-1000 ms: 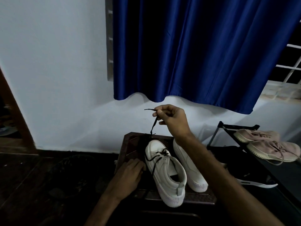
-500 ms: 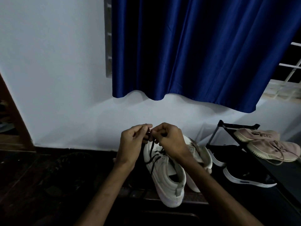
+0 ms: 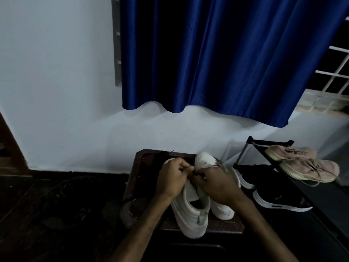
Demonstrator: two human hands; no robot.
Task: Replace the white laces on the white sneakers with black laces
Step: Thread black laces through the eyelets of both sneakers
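Fingers (image 3: 184,167) curled, left hand (image 3: 172,179) touches right hand (image 3: 215,184).

A deep blue curtain (image 3: 217,53) with a satin sheen stands out against a pale, bluish-white wall (image 3: 56,91) and a white window grille (image 3: 332,76). The two white sneakers, near (image 3: 190,214) and far (image 3: 206,161), are plain against the dark brown surface (image 3: 222,226), whose near edge carries a reddish, woven-looking pattern. A thin black lace (image 3: 172,151) shows at its far edge. On the black shoe rack (image 3: 270,142) are dusty-pink sneakers (image 3: 309,165) with cream soles and black sneakers (image 3: 279,203) with white soles. The floor (image 3: 37,214) is near-black and the door frame (image 3: 11,148) brown.
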